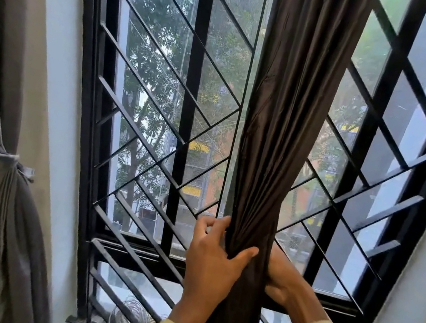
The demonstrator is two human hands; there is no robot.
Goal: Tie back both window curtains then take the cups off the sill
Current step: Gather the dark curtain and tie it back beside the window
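Head view: glossy brown curtain (278, 143) bunched into narrow pleats before black metal grille (190, 102), clasped by left hand (212, 260) and right hand (285, 280). Matte grey curtain (13, 214) tied with band (4, 156), far left.

A black metal grille (193, 75) covers the whole window, with upright bars and slanted bars that meet in chevron shapes. It sits inside a black window frame (85, 92). Behind the bars on the left half hangs a fine mesh screen (224, 38). Through the glass, leafy green trees (162, 51) fill the upper view, and lower down a building (214, 183) with orange walls and yellow strips shows between the trunks. A pale wall (55, 82) flanks the frame on the left, and more of it on the right. A loose coil of white wire (128, 314) lies near the grille's bottom left corner.
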